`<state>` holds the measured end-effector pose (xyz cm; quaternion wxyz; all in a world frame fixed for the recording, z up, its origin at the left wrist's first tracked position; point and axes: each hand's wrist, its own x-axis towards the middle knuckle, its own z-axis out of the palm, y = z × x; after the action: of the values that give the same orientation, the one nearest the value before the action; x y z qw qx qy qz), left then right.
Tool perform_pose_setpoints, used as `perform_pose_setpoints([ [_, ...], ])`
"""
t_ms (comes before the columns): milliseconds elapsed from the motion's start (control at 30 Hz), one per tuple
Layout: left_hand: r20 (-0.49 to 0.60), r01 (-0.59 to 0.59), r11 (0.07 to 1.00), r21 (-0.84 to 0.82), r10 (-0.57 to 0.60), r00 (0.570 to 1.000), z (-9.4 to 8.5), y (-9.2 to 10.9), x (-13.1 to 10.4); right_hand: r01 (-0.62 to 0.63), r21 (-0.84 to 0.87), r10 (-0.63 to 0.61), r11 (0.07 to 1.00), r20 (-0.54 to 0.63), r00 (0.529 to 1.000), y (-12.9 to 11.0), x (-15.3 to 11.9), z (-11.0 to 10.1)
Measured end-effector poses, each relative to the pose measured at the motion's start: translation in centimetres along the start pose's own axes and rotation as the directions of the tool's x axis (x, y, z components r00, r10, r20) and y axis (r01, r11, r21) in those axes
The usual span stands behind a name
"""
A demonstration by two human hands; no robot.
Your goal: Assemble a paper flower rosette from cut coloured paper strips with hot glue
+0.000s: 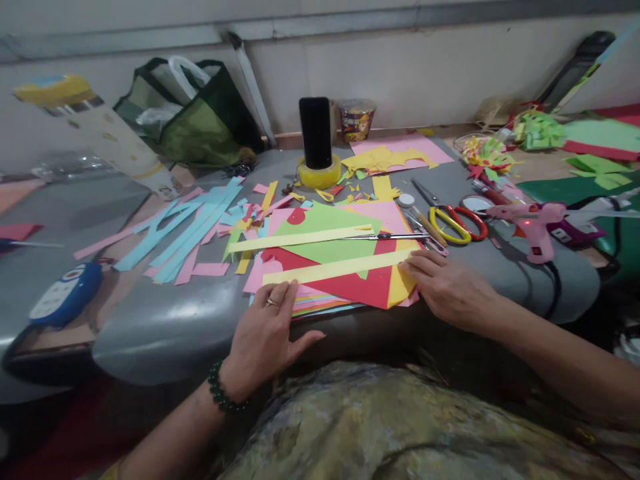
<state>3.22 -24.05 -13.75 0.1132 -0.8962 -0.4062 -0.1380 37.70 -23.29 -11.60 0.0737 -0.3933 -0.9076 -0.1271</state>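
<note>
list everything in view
strips: 2, pale yellow, on pile
paper pile: 1, multicoloured, centre
cut strips: many, blue and pink, left
scissors: 1, red-yellow, right
glue gun: 1, pink, right
phone: 1, black, back centre
tape roll: 1, yellow, phone's base
cup: 1, brown, beside phone
bag: 1, green, back left
device: 1, blue, far left
scraps: many, mixed, around pile
left hand: 1, at near strip's left end
right hand: 1, at its right end

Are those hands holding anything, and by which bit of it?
Maybe a pale yellow paper strip: the left hand touches its left end without pinching; the right hand is at its right end, but whether it pinches can't be told.
</note>
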Motion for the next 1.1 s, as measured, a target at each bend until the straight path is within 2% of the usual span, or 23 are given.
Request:
perform_pose_setpoints([
  [67, -0.035, 0.064, 0.997, 0.031, -0.063, 0.997, 0.4, 0.5, -0.5, -0.017, 0.000, 0.017, 1.000, -0.039, 0.999, -0.2, -0.1, 0.1],
  [167, -0.050, 0.157, 0.987, 0.046, -0.154, 0.987, 0.8, 1.1, -0.9, -0.097, 0.037, 0.098, 0.995, -0.034, 0.995, -0.5, -0.4, 0.3],
  [267, -0.075, 0.195, 0.979, 0.065, -0.190, 0.979, 1.0, 1.2, -1.2, -0.184, 0.056, 0.187, 0.981, -0.042, 0.982, -1.1, -0.6, 0.6],
  [467, -0.095, 0.175, 0.976, 0.127, -0.164, 0.982, 1.1, 1.0, -1.4, -0.273, 0.038, 0.276, 0.961, -0.109, 0.955, -2.3, -0.7, 1.1],
  [733, -0.083, 0.135, 0.988, 0.074, -0.129, 0.988, 1.5, 0.1, -1.6, -0.349, 0.083, 0.359, 0.933, -0.168, 0.918, -2.8, -1.0, 1.8],
  [867, -0.105, 0.125, 0.986, 0.112, -0.113, 0.988, 1.3, 0.3, -1.4, -0.403, 0.028, 0.401, 0.915, -0.179, 0.898, -3.0, -1.1, 1.9],
  [1000, -0.139, 0.120, 0.984, 0.129, -0.101, 0.985, 0.9, 0.7, -0.9, -0.432, -0.033, 0.418, 0.901, -0.196, 0.887, -2.5, -1.8, 1.5],
  [1100, -0.099, 0.090, 0.988, 0.128, -0.077, 0.992, 0.5, 0.4, -0.9, -0.409, 0.005, 0.404, 0.913, -0.164, 0.900, -1.1, -2.3, 0.9],
])
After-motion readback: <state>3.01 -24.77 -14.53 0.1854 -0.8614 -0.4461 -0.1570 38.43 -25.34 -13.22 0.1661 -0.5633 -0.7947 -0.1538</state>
